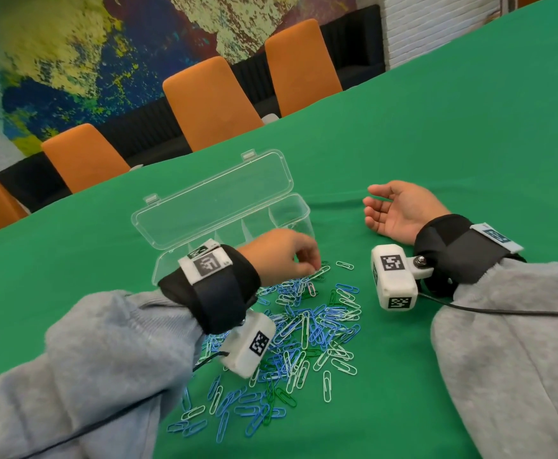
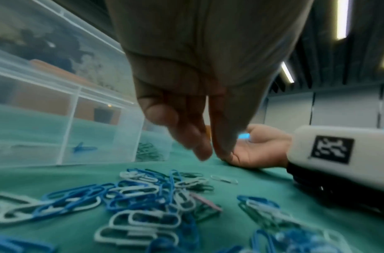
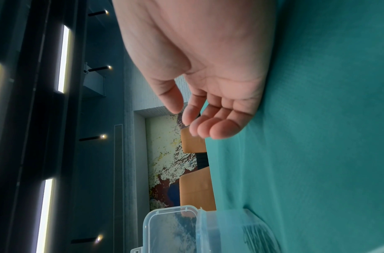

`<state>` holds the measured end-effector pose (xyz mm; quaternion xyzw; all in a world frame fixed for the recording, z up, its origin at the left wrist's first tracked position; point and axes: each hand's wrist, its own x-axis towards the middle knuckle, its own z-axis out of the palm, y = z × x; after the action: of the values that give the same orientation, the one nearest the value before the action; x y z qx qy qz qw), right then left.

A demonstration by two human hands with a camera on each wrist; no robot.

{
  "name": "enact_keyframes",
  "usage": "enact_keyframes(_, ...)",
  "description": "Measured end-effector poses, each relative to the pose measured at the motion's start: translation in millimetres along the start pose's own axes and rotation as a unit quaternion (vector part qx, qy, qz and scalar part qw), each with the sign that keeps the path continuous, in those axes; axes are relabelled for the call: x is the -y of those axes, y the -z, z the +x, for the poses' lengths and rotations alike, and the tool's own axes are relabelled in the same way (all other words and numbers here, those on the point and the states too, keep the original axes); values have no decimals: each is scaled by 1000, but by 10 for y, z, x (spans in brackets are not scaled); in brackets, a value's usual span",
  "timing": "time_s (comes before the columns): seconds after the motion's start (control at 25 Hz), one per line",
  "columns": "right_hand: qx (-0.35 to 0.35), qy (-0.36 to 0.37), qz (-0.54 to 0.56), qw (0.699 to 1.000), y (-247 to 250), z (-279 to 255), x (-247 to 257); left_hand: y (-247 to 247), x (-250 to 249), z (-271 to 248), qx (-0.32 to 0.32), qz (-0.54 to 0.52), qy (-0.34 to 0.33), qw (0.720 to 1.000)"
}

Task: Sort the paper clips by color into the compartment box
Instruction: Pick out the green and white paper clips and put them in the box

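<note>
Clips (image 1: pixel 304 329): thin looped wire | box (image 1: pixel 224 207): clear hard plastic | tablecloth (image 1: pixel 436 144): green felt

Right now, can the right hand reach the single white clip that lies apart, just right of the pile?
Probably yes. The right hand rests palm up and holds nothing, and only bare green cloth lies between it and the lone white clip. The left hand works nearby, at the pile's top edge.

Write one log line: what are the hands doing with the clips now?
left hand: reaching into paper clips | right hand: resting palm-up | compartment box: lid open
</note>
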<state>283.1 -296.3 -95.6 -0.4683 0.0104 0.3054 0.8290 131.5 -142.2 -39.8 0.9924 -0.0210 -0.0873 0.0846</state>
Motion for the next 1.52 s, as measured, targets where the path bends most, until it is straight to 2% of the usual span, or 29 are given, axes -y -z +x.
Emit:
enact_keyframes(0.08, 1, -1, -2, 1000, -5, -13, -5, -48, -11, 28, 91, 80, -28, 992)
enact_keyframes(0.12, 1, 0, -1, 1000, -5, -18, -6, -72, -1, 54, 111, 106, -32, 988)
enact_keyframes(0.36, 2, -2, 0, 1000, -1, -16, 0, -157, 57, 74, 99, 122, -44, 987)
enact_keyframes(0.48, -1, -2, 1, 1000, 17, 1, 1, -161, 114, -43, 58, 64, -34, 996)
enact_keyframes(0.6, 5, -5, -5, 1000, 8, -1, 6, -11, 269, -245, -37, -59, 28, 997)
enact_keyframes(0.76, 7, -6, -11, 1000, 4, -2, 5, 257, 645, -524, -196, -219, 142, 945)
enact_keyframes(0.84, 12, -8, -10, 1000, 4, 7, 0, 324, 818, -635, -255, -229, 182, 922)
enact_keyframes(0.92, 14, -7, -9, 1000, 10, 11, -3, 342, 938, -706, -286, -228, 211, 906)
enact_keyframes(1.0, 14, -4, -10, 1000, 8, 4, 1, 330, 1013, -755, -295, -218, 235, 900)
enact_keyframes(1.2, 15, -5, -12, 1000, -9, -9, 2, 243, 1135, -766, -271, -132, 276, 913)
enact_keyframes(1.4, 9, -4, -18, 1000, -3, -7, 0, 249, 1224, -669, -259, -61, 313, 912)
enact_keyframes(1.52, 10, -4, -14, 1000, -2, -5, 1, 245, 1213, -645, -253, -60, 317, 912)
